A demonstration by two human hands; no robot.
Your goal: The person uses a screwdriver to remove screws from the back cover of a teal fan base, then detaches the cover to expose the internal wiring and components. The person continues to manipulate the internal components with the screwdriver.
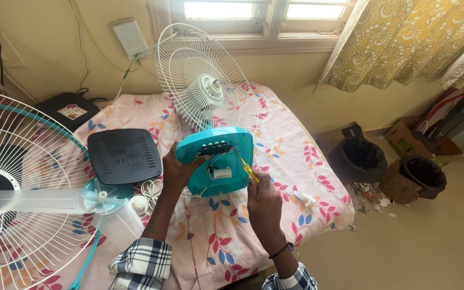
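A table fan lies on a floral pink sheet [307, 161]. Its turquoise base [226, 182] is tipped up with the open underside toward me, showing a row of dark switches [214, 149], wires and a small white part. My left hand [177, 171] grips the base's left edge. My right hand [262, 200] holds a yellow-handled screwdriver [247, 169] whose tip reaches into the base's right side. Behind the base stands the white rear wire guard [202, 80] with the motor hub.
A black base cover plate [123, 156] lies to the left. Nearer left are a clear blade set [55, 200] with a turquoise hub and a front wire guard [22, 188]. Two dark bins [358, 158] and cardboard boxes stand on the floor at right.
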